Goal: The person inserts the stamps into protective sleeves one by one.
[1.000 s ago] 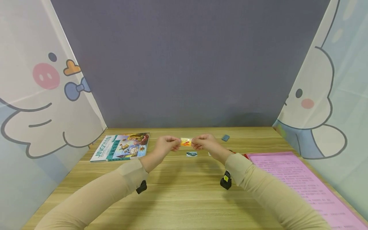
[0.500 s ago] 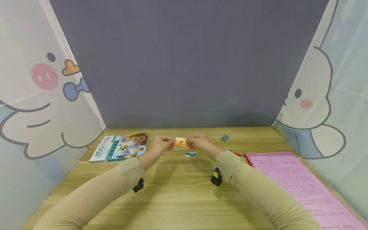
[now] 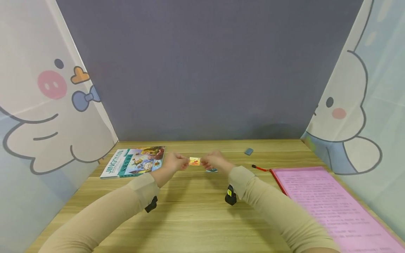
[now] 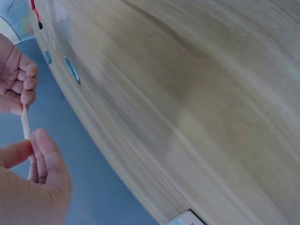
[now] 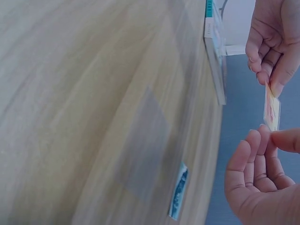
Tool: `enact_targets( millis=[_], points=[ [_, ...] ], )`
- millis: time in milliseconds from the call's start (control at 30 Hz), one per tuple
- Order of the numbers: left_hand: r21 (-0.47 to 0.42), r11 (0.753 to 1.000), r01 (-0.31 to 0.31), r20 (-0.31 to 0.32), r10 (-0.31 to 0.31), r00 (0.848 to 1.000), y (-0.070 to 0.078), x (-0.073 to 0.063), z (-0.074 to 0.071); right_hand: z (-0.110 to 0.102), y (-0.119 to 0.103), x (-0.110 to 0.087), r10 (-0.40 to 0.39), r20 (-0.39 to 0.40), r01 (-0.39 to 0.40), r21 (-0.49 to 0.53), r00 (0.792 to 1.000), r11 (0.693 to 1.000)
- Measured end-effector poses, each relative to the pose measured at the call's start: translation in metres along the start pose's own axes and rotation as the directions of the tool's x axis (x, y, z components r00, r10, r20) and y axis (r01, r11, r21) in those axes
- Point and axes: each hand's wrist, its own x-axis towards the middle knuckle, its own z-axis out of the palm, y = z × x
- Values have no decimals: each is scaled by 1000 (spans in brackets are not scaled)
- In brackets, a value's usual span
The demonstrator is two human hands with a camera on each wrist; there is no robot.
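A small yellow-and-red picture card [image 3: 194, 161] is held above the table between both hands. My left hand [image 3: 173, 164] pinches its left edge between thumb and fingers; my right hand [image 3: 216, 161] pinches the right edge. In the left wrist view the card [image 4: 26, 123] appears nearly edge-on, and in the right wrist view its printed face [image 5: 272, 111] shows at a slant. A second small card [image 5: 178, 192], teal and dark, lies on the table beneath the right hand, which partly hides it in the head view.
A children's book [image 3: 134, 162] lies at the back left. A small blue-grey block [image 3: 249, 151] sits at the back right. Nearby are a thin red strip with a black end [image 3: 259, 168] and a pink printed sheet [image 3: 332, 203] with a red edge. A grey panel [image 3: 209, 70] stands behind the table.
Both hands have shifted left and slightly lower with the yellow card between them. The right hand now partly covers the teal card, and the red strip has come into view.
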Motion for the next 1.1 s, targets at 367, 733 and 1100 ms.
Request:
enact_targets(
  millis=[367, 733, 1100],
  points=[
    [48, 996, 81, -11, -80, 997, -11, 4, 1, 14, 12, 7, 19, -16, -19, -13, 1000, 1000],
    [113, 980, 163, 18, -166, 986, -32, 20, 5, 30, 22, 14, 90, -47, -94, -80, 995, 992],
    [99, 965, 241, 107, -251, 962, -33, 19, 4, 37, 22, 19, 124, -117, -143, -171, 985, 975]
  ],
)
